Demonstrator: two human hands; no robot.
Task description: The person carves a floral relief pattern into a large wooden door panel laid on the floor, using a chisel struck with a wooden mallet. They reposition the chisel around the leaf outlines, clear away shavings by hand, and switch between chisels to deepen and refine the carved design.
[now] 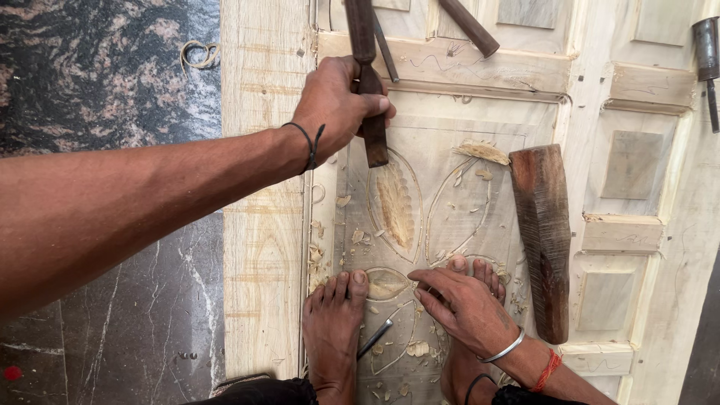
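Note:
My left hand (337,101) reaches in from the left and grips a dark-handled chisel (373,131). Its tip points down at a carved leaf shape (395,206) on a pale wooden door panel (262,225). My right hand (465,304), with a silver bangle and red thread at the wrist, lies flat with fingers spread on the carving, partly over my right foot (480,274). It holds nothing. My left foot (334,330) stands on the panel beside it. A thin metal tool (375,337) lies between my feet.
A heavy dark wooden mallet (541,240) lies on the panel to the right of the carving. Two more chisels (469,26) rest at the top, another (707,60) at the far right. Wood chips (417,349) litter the carving. Dark stone floor (105,82) lies to the left.

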